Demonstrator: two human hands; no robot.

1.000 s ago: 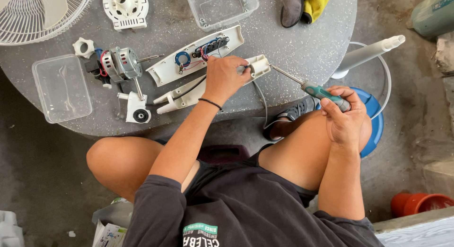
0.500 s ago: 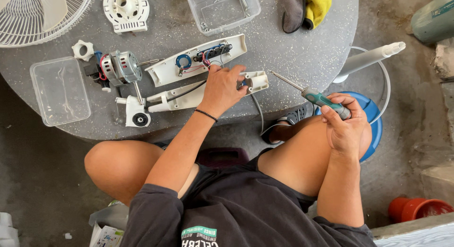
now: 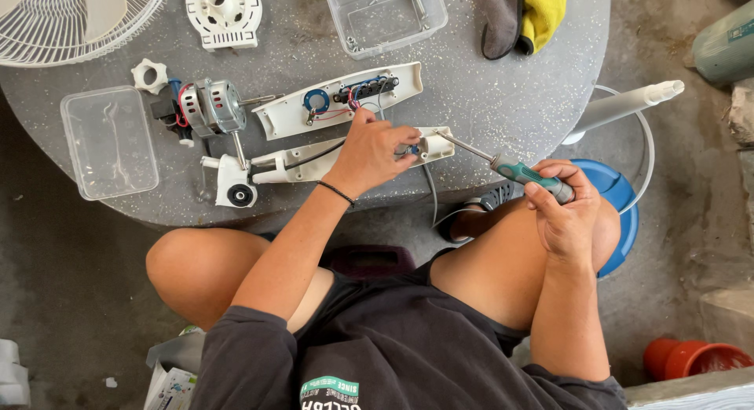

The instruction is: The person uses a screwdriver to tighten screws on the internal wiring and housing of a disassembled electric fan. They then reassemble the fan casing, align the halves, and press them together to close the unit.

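Right now the left hand is pinching the white housing half lying lengthwise across the table, while the right hand is gripping a screwdriver, tip pointing at its near end

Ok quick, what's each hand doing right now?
Left hand: fingers closed on the end of the white fan housing on the table.
Right hand: closed around the green-handled screwdriver, resting on the knee.
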